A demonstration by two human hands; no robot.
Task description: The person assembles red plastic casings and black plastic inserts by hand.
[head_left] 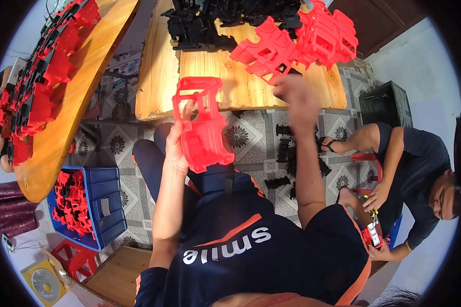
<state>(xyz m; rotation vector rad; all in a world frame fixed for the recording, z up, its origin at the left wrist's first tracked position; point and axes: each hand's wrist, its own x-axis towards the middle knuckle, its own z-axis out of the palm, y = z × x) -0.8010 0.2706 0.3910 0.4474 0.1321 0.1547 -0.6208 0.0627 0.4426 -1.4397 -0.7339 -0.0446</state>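
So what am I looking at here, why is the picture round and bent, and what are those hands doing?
There is no machine: a person wears a wide fisheye camera on the head, looking down, so straight edges curve. The left hand has a grip on a red plastic frame part. The right hand, blurred, reaches toward a pile of similar red parts on a wooden table, beside black parts. A blue crate on the tiled floor holds more red pieces. At right, another person sits handling a small red item.

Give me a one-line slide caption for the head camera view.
Left hand holds a red plastic frame part while the blurred right hand reaches toward stacked red parts on the wooden table.
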